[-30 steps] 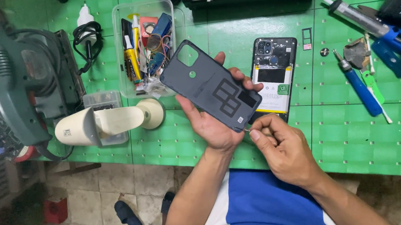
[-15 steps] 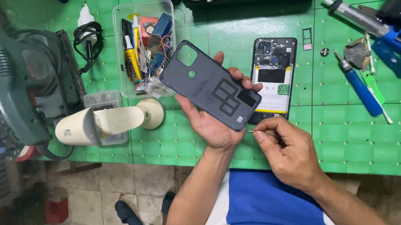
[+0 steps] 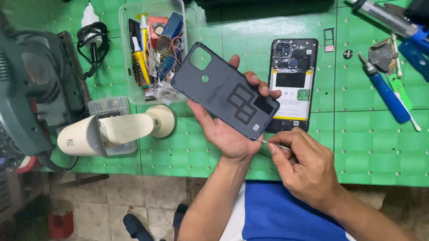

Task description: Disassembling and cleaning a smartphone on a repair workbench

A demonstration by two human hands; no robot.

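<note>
My left hand [image 3: 225,130] holds a dark grey phone back cover [image 3: 225,90] tilted above the green bench, inner side up, camera cutout at the upper left. My right hand [image 3: 306,167] pinches a thin metal tool [image 3: 275,144] whose tip touches the cover's lower edge. Just right of the cover, the opened phone body [image 3: 293,86] lies flat on the green mat [image 3: 367,145], its battery and camera module exposed.
A clear plastic box [image 3: 155,49] of small tools stands behind the cover. A white security camera [image 3: 109,133] lies at the left beside a grey machine [image 3: 21,88]. A blue screwdriver [image 3: 384,89], a SIM tray [image 3: 328,39], and other tools lie at the right.
My right hand has shifted slightly left, and the thin tool's tip now reaches the cover's lower edge. The cover stays at about the same tilt.
</note>
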